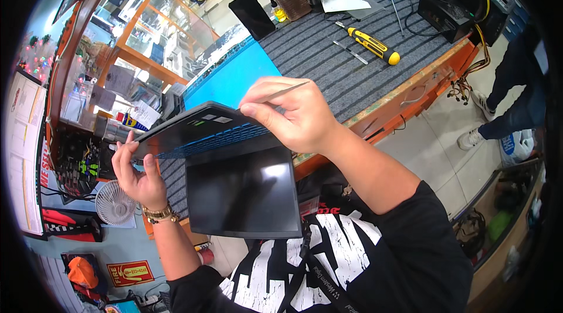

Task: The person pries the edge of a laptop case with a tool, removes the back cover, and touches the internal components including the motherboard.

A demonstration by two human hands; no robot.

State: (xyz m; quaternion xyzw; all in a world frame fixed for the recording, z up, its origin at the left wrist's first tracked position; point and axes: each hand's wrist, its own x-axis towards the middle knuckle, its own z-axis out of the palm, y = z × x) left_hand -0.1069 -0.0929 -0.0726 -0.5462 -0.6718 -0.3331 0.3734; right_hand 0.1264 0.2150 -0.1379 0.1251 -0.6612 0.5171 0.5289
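Note:
An open black laptop [202,128] is tilted up in front of me, its keyboard deck raised and its dark screen [240,196] hanging toward my body. My left hand [138,172] grips the deck's left corner, thumb on the near side. At the right corner, my right hand [293,111] pinches a thin, pointed metal tool [286,91] and presses against the casing edge. The tool's working end is hidden by my fingers. Beyond the laptop lies a blue mat [234,72].
On the grey striped bench top [311,49] lie a yellow-and-black screwdriver [375,46], a slim metal blade [350,52] and a blue-handled screwdriver [394,8]. A black phone [252,15] leans at the back. A small fan [115,203] is at left; a person's legs [507,96] are at right.

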